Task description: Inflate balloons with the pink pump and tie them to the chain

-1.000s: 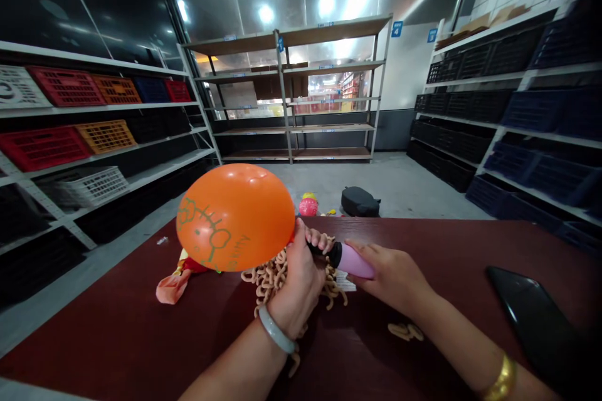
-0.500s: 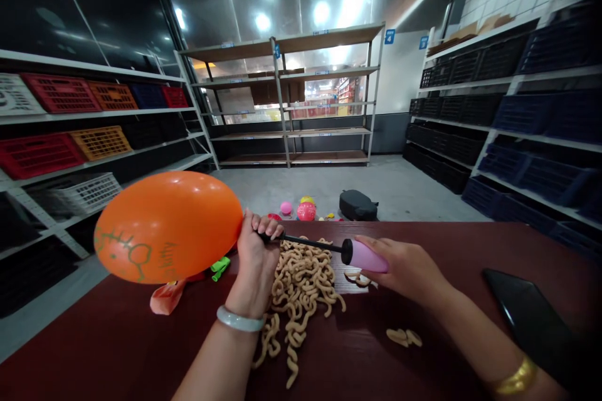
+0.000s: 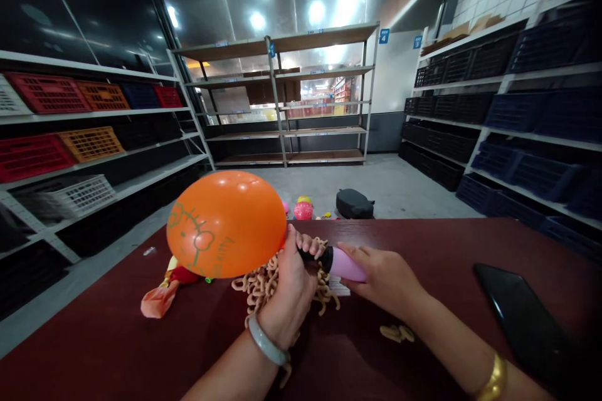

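Note:
An inflated orange balloon (image 3: 226, 222) with a printed cartoon figure and lettering hangs over the table, its neck at my left hand (image 3: 298, 272). The fingers of that hand are wrapped round the black nozzle end of a balloon pump (image 3: 347, 265). My right hand (image 3: 383, 272) grips the pump's pinkish-purple body. Pump body and nozzle end are close together, so the rod between them is hidden. Beneath the balloon and my left hand lies a heap of curly tan snack pieces (image 3: 261, 285), partly covered.
Uninflated balloons (image 3: 162, 297) lie on the dark red table (image 3: 423, 351) at the left. A black phone-like slab (image 3: 517, 307) is at the right, and a few tan pieces (image 3: 397, 333) lie nearer. Beyond the table are a dark bag (image 3: 355, 203), small balloons (image 3: 303, 208) and shelves with crates.
My left hand, with the pump's nozzle end and the balloon, has moved right towards my right hand. The black rod that showed between the hands has slid into the pump body.

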Demonstrator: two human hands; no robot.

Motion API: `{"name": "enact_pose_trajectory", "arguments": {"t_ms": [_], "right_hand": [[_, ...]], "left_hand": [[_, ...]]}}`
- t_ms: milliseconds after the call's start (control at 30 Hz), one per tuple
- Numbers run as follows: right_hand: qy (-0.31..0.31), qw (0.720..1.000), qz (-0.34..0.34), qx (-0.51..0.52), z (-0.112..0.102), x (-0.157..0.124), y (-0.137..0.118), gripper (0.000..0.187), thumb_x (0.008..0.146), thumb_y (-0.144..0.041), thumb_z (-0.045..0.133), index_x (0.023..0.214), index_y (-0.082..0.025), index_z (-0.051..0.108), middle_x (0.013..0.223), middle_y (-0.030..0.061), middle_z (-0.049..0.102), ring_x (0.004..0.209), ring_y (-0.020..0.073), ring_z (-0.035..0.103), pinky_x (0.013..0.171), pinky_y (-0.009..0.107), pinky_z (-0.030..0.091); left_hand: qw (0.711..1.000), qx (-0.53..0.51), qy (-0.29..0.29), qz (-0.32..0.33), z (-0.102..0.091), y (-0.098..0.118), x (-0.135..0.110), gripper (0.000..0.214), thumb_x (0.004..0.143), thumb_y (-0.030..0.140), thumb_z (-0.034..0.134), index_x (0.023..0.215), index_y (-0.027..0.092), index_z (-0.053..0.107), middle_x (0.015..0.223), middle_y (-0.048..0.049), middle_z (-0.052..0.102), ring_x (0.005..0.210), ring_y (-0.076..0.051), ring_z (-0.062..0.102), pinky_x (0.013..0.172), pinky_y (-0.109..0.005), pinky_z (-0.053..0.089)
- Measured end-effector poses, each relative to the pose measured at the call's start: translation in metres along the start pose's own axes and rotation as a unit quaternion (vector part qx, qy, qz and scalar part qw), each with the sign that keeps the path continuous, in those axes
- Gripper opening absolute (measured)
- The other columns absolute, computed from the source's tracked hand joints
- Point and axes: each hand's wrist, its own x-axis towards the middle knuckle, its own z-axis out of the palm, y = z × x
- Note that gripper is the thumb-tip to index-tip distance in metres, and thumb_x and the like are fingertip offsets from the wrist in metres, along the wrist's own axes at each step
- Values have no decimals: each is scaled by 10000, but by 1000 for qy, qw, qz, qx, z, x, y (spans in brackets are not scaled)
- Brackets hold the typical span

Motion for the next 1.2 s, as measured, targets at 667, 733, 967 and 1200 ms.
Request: {"name": "enact_pose_trajectory", "arguments": {"t_ms": [667, 733, 967, 1200], "right_hand": [[9, 999, -10, -47, 1, -3, 40, 603, 850, -459, 593, 1413, -333, 414, 1062, 50, 699, 872, 250, 688, 711, 354, 516], [2, 999, -13, -41, 2, -3, 34, 601, 853, -470, 588, 1410, -321, 418, 1059, 57, 696, 866, 252, 688, 724, 362, 518], [-4, 1000, 0, -10, 5, 2, 5, 628, 800, -413, 652, 1385, -331, 441, 1029, 51, 706, 830, 254, 691, 715, 355, 523], [-9, 999, 2, 46, 5, 7, 8, 628, 801, -417, 641, 1389, -324, 440, 1170, 46, 685, 967, 263, 677, 813, 402, 529]], "left_hand": [[997, -50, -8, 65, -18, 69, 37, 415, 901, 318, 575, 599, 185, 324, 470, 70, 298, 393, -72, 328, 434, -217, 281], [997, -47, -9, 53, -15, 55, 32, 414, 903, 321, 575, 596, 183, 334, 470, 69, 301, 388, -70, 313, 429, -219, 279], [1000, -22, 12, 18, -4, 5, 4, 428, 873, 368, 619, 583, 179, 369, 480, 55, 350, 412, -76, 335, 444, -228, 311], [999, 12, -1, 34, -2, 41, 15, 456, 893, 366, 582, 563, 183, 324, 457, 58, 305, 387, -85, 315, 415, -237, 278]]}}
